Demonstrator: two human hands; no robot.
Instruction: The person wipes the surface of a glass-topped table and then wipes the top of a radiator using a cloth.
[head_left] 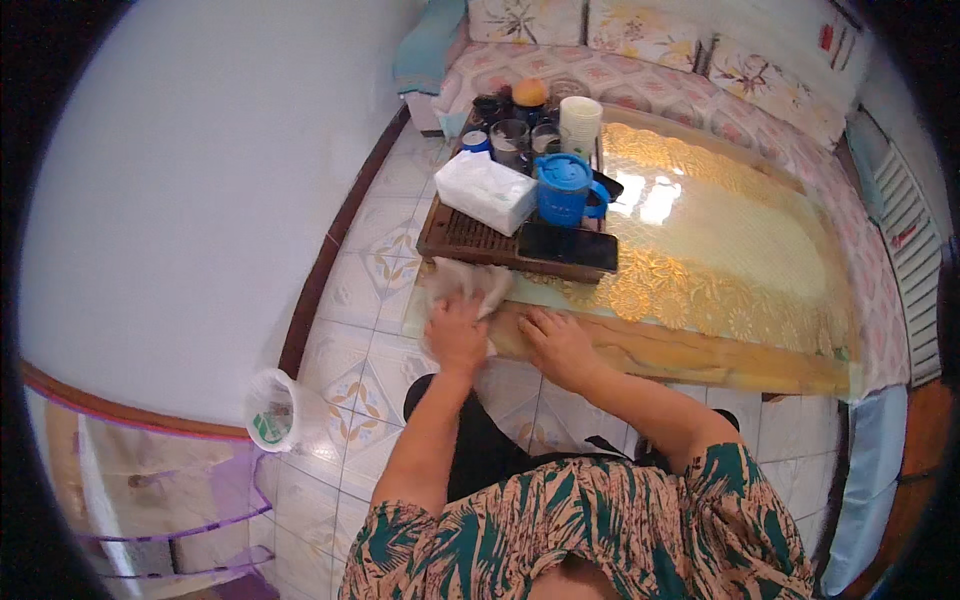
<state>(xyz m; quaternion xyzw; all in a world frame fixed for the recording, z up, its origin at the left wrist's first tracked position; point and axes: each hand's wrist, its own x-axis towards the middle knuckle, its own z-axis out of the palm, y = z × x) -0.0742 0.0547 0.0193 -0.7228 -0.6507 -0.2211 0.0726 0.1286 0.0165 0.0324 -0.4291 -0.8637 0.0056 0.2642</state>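
Note:
A pale beige cloth [470, 284] lies bunched at the near left corner of the low table [690, 352]. My left hand [459, 336] presses down on it, the fingers gripping its folds and partly hidden by them. To the right, my right hand [562, 347] rests on the table's near edge with its fingers stretched out and nothing held. Just beyond the cloth stands a dark wooden tea tray [470, 240]. On its near side are a white pack of tissues [487, 191], a blue lidded mug [566, 190] and a black phone [568, 246].
Glasses [510, 143], a stack of paper cups [580, 124] and an orange round thing [530, 93] stand farther back on the tray. A clear cover over gold lace [690, 290] spreads across the table. A patterned sofa [640, 85] runs behind; a white bin [275, 412] stands by the wall.

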